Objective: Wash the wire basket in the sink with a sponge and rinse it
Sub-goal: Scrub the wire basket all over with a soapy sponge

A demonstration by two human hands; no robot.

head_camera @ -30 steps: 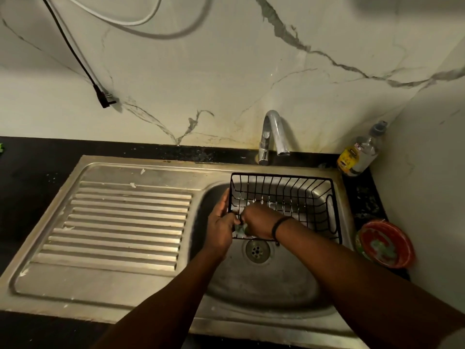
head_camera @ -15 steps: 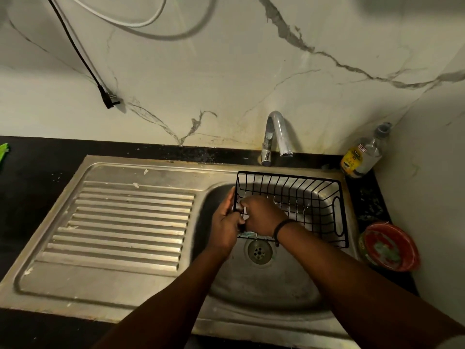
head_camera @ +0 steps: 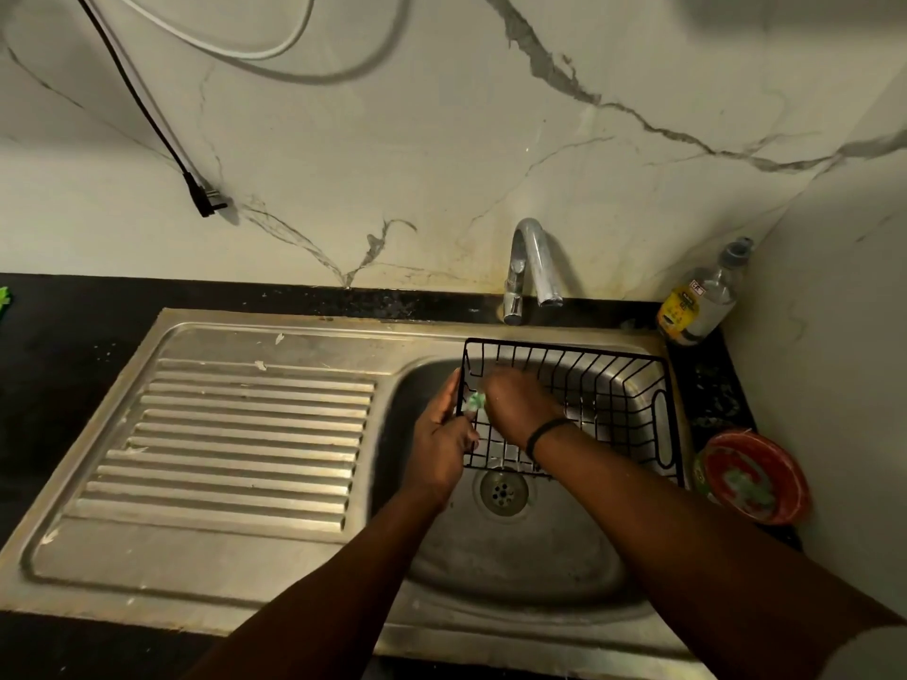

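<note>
From the head camera I see a black wire basket (head_camera: 569, 409) held over the round steel sink (head_camera: 515, 571), its near edge above the drain (head_camera: 504, 490) and its far rim just in front of the chrome tap (head_camera: 530, 267), which runs no water. The left hand (head_camera: 441, 444) has its grip clamped on the basket's left end wall. The right hand (head_camera: 520, 409), reaching inside the basket, is clenched round a pale green sponge (head_camera: 475, 401) pressed against that same wall. A second ago the sponge sat lower, near the basket's bottom edge; it is now higher on the wires, and the basket has tipped a little further up. I judge this to be scrubbing in mid-stroke, working up the left wall, with the right-hand end and the rinse not yet done. To the basket's right, on the dark surface (head_camera: 59, 385), stand a clear bottle with a yellow label (head_camera: 697, 301) and a red bowl (head_camera: 756, 476); the ribbed drainboard (head_camera: 235, 434) lies to its left.
</note>
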